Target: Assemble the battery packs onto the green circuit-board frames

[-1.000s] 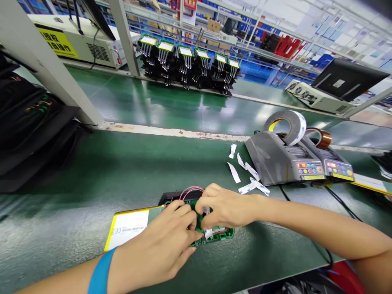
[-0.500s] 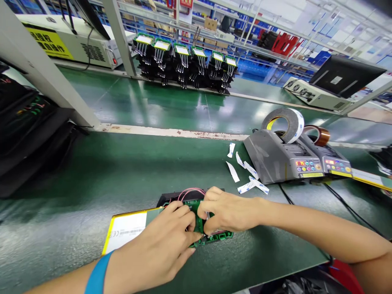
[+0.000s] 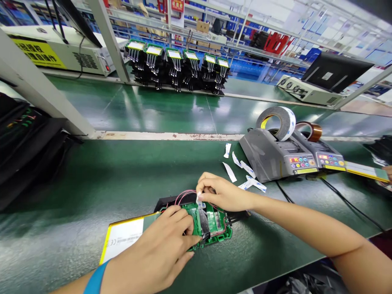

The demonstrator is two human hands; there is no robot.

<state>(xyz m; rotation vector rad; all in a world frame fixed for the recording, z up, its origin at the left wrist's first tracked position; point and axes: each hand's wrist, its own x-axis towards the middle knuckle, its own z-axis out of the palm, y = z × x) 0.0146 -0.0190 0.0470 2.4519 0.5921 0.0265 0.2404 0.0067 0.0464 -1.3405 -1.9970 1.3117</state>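
Note:
A green plastic housing [image 3: 218, 218] with a black back part and pink wires [image 3: 183, 194] lies on the green bench in front of me. My left hand [image 3: 162, 241], with a blue wristband, grips the housing's left side, fingers curled and thumb pressed at its lower edge. Between the thumb and finger of my right hand [image 3: 222, 194] is a white backing strip [image 3: 199, 203], lifted at the top of a dark tape strip [image 3: 203, 223] in the housing. A flat yellow-edged battery pack [image 3: 125, 232] with a white label lies at the left, partly under my left hand.
Several peeled backing strips [image 3: 229, 172] lie near two grey tape dispensers [image 3: 269, 155], which carry tape rolls [image 3: 288, 124]. Black trays [image 3: 30, 143] are stacked at left. Behind a metal rail stand several assembled units [image 3: 174, 67]. Another person's hand [image 3: 388, 172] shows at the right edge.
My right hand has drawn up and away from inside the housing, with the white strip pinched in it and the dark tape uncovered. My left hand stays on the housing. The view has shifted slightly.

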